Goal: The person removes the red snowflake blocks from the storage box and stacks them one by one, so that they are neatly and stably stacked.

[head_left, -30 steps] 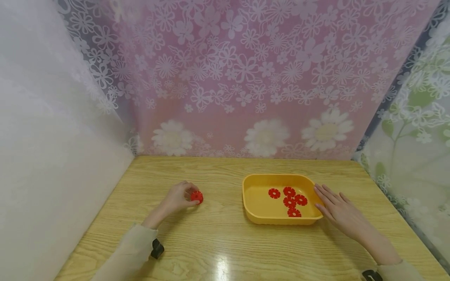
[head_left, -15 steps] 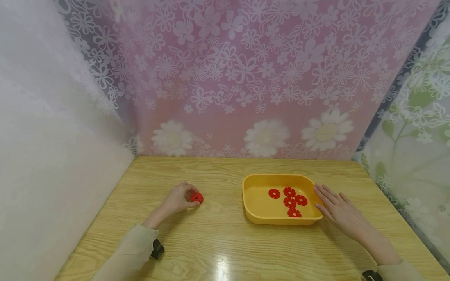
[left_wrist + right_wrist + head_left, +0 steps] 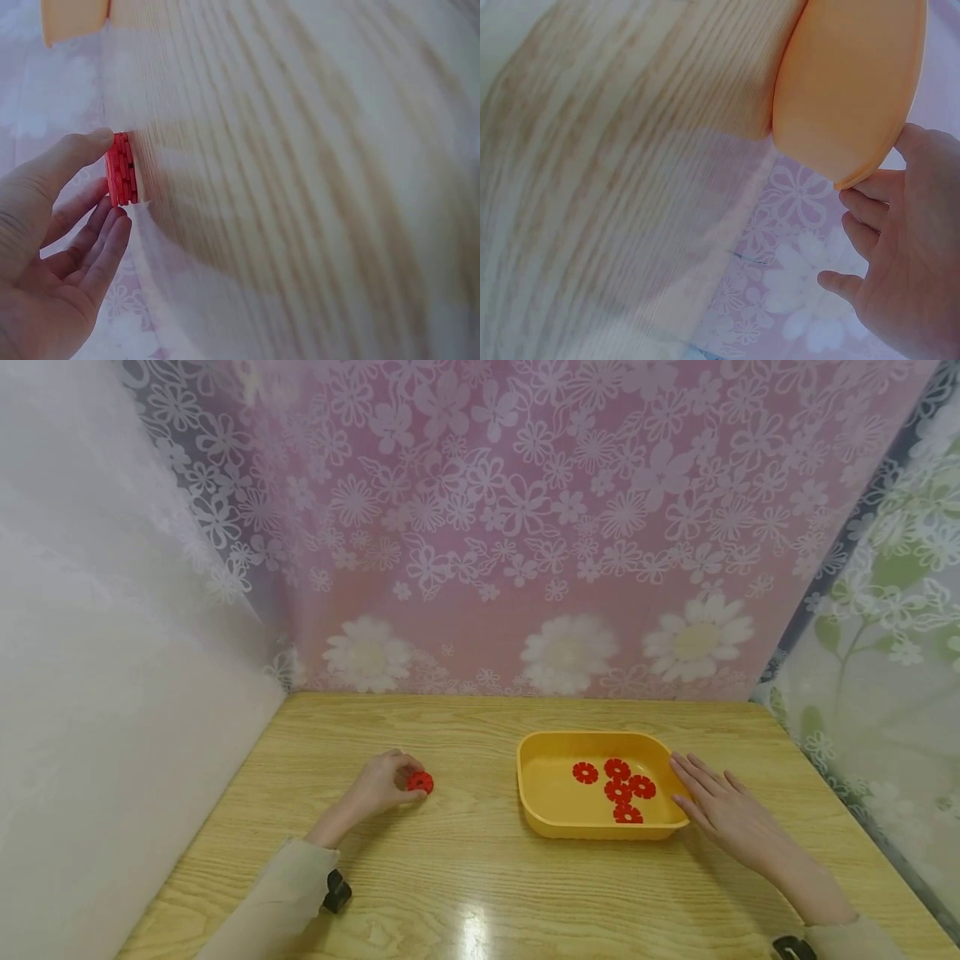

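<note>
My left hand (image 3: 378, 783) pinches a short stack of red notched plastic discs (image 3: 421, 783) between thumb and fingers, left of the yellow basin (image 3: 528, 814). In the left wrist view the stacked discs (image 3: 122, 169) show their edges, lying layer on layer against the tabletop. The thumb presses one side, and fingertips touch the other. My right hand (image 3: 723, 806) rests with extended fingers against the basin's right rim. From the right wrist, the fingers touch the outer rim of the basin (image 3: 847, 82). Several loose red discs (image 3: 618, 792) lie inside, mostly toward its right half.
Everything stands on a light wood-grain table (image 3: 465, 877). A pink flowered curtain (image 3: 480, 568) hangs behind its back edge. There is a pale sheet (image 3: 112, 652) on the left and a leafy patterned one (image 3: 885, 635) on the right.
The top red disc at my left hand has tipped from a steeper angle to lie flatter on the stack. My right hand and the basin have stayed in place.
</note>
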Motion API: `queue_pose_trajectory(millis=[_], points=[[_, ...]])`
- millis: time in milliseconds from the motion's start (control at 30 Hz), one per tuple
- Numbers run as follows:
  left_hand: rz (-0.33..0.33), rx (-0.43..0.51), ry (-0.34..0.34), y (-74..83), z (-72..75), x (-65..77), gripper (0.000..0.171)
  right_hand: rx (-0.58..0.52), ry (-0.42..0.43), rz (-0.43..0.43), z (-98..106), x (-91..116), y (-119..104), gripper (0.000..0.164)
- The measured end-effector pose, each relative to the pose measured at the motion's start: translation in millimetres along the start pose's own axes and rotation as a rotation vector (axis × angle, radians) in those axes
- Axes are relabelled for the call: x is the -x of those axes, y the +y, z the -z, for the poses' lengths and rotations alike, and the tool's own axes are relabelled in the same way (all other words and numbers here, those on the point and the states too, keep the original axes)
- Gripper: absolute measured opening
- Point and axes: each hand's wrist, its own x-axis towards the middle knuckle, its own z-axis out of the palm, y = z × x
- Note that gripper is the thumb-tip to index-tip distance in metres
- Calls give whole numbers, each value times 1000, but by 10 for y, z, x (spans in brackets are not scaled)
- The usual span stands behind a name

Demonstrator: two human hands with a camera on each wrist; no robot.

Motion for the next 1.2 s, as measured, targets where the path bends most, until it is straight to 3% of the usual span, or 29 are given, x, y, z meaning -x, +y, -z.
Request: queue_pose_trajectory(millis=[600, 800, 1200], points=[[12, 19, -8, -43, -17, -16, 40, 14, -1, 0, -20, -5, 22, 62], [35, 102, 44, -3, 19, -32, 27, 20, -3, 0, -18, -9, 23, 62], [-67, 89, 162, 152, 135, -205, 26, 20, 3, 6, -10, -13, 12, 62]])
